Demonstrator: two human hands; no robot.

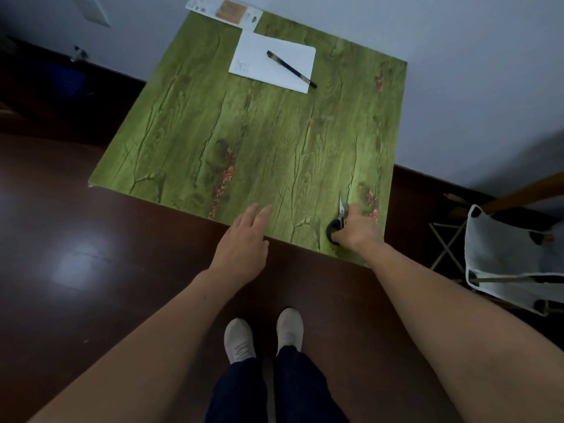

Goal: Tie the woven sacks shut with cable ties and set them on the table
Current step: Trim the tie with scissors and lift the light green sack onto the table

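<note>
Woven sacks and cable ties are out of view; none lies on the table (259,148). My left hand (244,242) hovers spread over its near edge. My right hand (360,228) curls round the scissors (341,210) at the near right corner, probably by the black handle. I judge this a tool-handling step; next I must fetch a sack.

Domestic room indicated: dark polished wood floor (76,239), plain white wall (457,71), small green wood-grain worktop (244,141), folding canvas chair (503,264) beside it; paper (262,68) and pen (291,68) noted on top
</note>
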